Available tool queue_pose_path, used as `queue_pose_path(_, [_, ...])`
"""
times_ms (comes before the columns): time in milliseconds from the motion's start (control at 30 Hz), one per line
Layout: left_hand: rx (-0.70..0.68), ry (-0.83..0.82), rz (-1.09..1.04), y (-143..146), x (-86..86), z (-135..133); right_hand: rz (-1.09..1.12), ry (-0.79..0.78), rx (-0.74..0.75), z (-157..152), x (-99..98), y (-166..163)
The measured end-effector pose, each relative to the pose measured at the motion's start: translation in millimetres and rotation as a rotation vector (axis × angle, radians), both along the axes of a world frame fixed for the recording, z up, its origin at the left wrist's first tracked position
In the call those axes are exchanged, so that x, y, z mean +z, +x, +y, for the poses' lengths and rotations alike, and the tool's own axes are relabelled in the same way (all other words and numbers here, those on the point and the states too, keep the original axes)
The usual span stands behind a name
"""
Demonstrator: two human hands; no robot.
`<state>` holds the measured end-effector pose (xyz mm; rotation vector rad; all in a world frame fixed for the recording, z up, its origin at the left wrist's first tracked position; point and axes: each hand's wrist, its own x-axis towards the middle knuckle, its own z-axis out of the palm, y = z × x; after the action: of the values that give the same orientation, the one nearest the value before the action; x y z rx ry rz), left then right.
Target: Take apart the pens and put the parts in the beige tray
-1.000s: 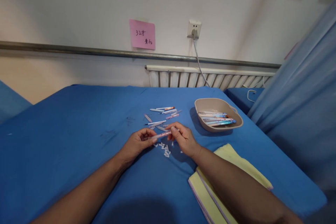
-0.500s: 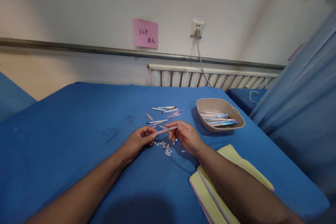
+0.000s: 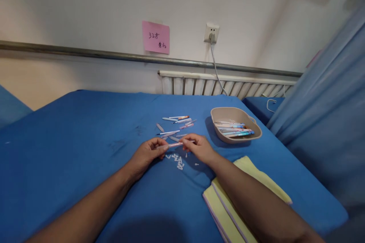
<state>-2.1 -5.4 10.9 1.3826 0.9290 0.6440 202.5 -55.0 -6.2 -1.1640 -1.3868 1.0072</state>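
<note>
My left hand (image 3: 146,153) and my right hand (image 3: 197,147) meet over the blue table (image 3: 71,140) and pinch the two ends of a thin pink pen (image 3: 173,144), which lies level between them. Just beneath the hands lies a small scatter of white bits (image 3: 178,160). Several loose pens (image 3: 176,123) lie on the table a little beyond the hands. A beige tray (image 3: 235,124) with several pens in it stands to the right of them.
A folded yellow cloth (image 3: 228,205) lies under my right forearm near the table's front edge. A blue curtain (image 3: 327,114) hangs at the right. On the wall behind are a pink note (image 3: 155,37), a socket with a cable (image 3: 211,32) and a radiator (image 3: 225,85).
The hands have kept hold of the pen; its right end rose a little and has come back down to level. The view shifted slightly.
</note>
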Motion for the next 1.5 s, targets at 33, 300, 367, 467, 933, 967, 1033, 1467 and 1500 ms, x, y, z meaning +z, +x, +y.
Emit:
queue_pose_path(33, [0.003,0.011,0.018,0.3,0.7,-0.2,-0.113,0.032,-0.017,0.1,0.1,1.6])
queue_pose_path(300, [-0.093,0.062,0.001,2.9,8.7,-11.9,-0.748,0.281,0.055,-29.7,25.2,2.2])
queue_pose_path(367, [-0.117,0.05,-0.053,2.5,11.2,-15.6,-0.757,0.303,-0.016,-38.1,34.7,17.4])
queue_pose_path(467, [-0.126,0.052,-0.08,1.7,10.6,-16.2,-0.728,0.287,-0.236,-42.4,50.9,68.1])
queue_pose_path(933, [-0.054,0.033,-0.054,-2.4,-8.1,4.5,-1.299,-0.177,-0.291,-10.3,46.8,200.5])
queue_pose_path(967, [-0.058,0.034,-0.058,-2.1,-8.5,4.6,-1.303,-0.176,-0.304,-9.7,47.0,199.0])
queue_pose_path(1033, [-0.06,0.032,-0.065,-1.0,-9.5,4.5,-1.308,-0.159,-0.337,-8.2,49.9,192.7])
queue_pose_path(1467, [0.225,0.08,-0.111,-14.8,-10.9,18.5,-0.331,0.202,-0.326,25.1,22.3,-2.7])
queue_pose_path(1500, [0.264,0.096,-0.113,-17.1,-10.5,21.2,-0.312,0.171,-0.342,28.0,11.9,-5.9])
